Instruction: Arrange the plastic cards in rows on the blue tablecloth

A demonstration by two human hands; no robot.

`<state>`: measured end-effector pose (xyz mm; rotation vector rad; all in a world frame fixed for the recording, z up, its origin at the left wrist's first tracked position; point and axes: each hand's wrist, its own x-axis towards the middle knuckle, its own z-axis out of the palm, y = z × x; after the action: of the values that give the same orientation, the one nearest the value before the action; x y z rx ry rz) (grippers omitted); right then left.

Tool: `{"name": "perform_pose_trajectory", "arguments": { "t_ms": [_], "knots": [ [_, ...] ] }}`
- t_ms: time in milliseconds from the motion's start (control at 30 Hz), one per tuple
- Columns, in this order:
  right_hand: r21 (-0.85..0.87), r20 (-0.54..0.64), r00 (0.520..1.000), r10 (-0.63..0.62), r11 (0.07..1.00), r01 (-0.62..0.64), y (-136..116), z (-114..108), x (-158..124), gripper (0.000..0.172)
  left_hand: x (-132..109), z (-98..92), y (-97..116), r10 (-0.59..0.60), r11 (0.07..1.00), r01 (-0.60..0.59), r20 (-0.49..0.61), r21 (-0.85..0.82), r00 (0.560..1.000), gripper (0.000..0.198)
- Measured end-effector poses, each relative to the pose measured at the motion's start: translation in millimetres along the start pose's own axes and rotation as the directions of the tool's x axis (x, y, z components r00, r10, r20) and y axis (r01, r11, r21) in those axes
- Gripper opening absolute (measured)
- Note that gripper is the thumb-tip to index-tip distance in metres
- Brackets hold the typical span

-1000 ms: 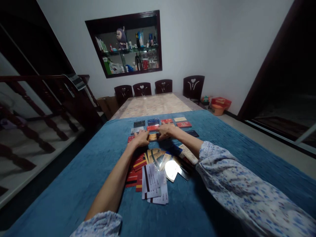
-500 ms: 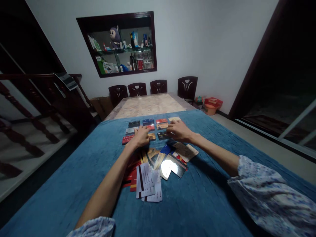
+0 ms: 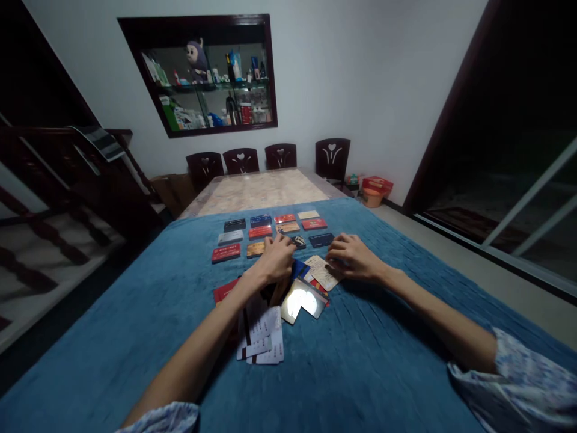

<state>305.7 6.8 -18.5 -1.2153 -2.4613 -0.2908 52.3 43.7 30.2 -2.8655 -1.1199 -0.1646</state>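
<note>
My left hand [image 3: 277,260] is over the near part of the card rows. Its bent fingers come down beside a black card [image 3: 298,242] with a white pattern, and its fingertips are partly hidden. My right hand [image 3: 355,257] hovers low with loosely curved fingers, empty as far as I can see, by the right edge of a cream card [image 3: 321,270]. Under and before my left hand lies a loose pile: white cards [image 3: 265,343], red cards [image 3: 223,291], a blue card [image 3: 298,269] and a shiny card [image 3: 293,304] with bright glare.
Small stacks of cards stand in rows beyond my hands, among them a red one [image 3: 225,252], a navy one [image 3: 321,240] and a silver one [image 3: 230,237]. A blue cloth [image 3: 383,367] covers the near tabletop. Dark chairs [image 3: 332,157] line the far end.
My right hand has drawn back from the card rows toward the cream card. My left hand has shifted right and closer to the black card. The view has turned slightly right.
</note>
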Motion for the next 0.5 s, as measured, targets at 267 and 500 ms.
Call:
{"name": "perform_pose_trajectory", "arguments": {
  "t_ms": [267, 500],
  "knots": [
    [0.081, 0.019, 1.0, 0.02, 0.996, -0.021, -8, -10, -19, 0.025, 0, 6.6, 35, 0.122, 0.992, -0.123, 0.048, 0.035, 0.991, 0.022],
    [0.104, 0.164, 0.986, 0.013, 0.994, -0.03, -6, -11, -22, 0.028, -2, 3.7, 76, 0.164, 0.983, -0.173, 0.142, 0.056, 0.976, 0.023]
  ]
}}
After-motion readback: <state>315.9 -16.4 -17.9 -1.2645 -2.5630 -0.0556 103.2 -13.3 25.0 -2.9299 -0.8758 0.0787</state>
